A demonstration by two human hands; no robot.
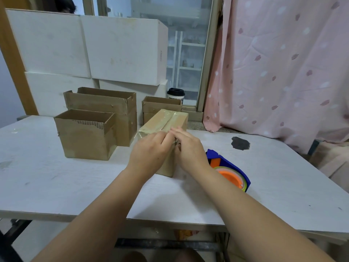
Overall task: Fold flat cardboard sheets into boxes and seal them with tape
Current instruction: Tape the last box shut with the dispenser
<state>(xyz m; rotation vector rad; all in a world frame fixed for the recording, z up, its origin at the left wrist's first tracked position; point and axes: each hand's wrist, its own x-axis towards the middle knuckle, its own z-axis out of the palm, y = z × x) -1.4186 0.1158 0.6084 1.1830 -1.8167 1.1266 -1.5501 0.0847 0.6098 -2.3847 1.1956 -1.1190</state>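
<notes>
Left hand [151,154]: I press fingers together on tape end.
Right hand [188,148]: fingers flat on taped box [166,120].
Risk: tape wrinkles; box slides toward table [56,182] near edge.

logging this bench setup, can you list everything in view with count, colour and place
taped box: 1, brown, table centre, under both hands
open boxes: 3, brown, table's left and back
tape dispenser: 1, blue and orange, right of taped box
cup: 1, white with black lid, behind boxes
white boxes: several, stacked at back left
curtain: 1, pink, right
table: 1, white
left hand: pressing tape at box's near edge
right hand: same edge
</notes>
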